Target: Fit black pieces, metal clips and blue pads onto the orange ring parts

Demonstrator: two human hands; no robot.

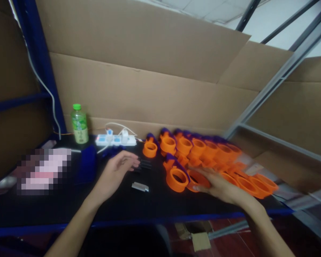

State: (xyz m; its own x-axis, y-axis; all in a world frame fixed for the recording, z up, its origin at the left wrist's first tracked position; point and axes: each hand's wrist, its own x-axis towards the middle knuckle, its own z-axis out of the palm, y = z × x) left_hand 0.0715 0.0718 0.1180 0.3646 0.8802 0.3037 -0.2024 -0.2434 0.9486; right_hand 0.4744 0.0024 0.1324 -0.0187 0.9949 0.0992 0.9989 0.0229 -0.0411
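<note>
My left hand [120, 166] hovers over the dark table, fingers loosely bent with a gap at the thumb. Just beyond its fingertips lie several small black bars [146, 164]; whether the hand touches them is unclear. A small silvery metal piece [140, 186] rests nearer to me. My right hand [212, 182] is around an orange ring-shaped part [199, 178], thumb at the front and fingers over the top. Beside it, to the left, stands another orange ring part [177, 179] with a purple piece behind. More such orange parts [199, 146] stand in rows, blurred at the right.
A white power strip [116, 139] with plugs and cables lies at the back. To its left stands a green-capped bottle [79, 125], with a dark blue block [87, 164] in front. Cardboard panels [149, 78] wall the back; a blue edge [139, 219] borders the table.
</note>
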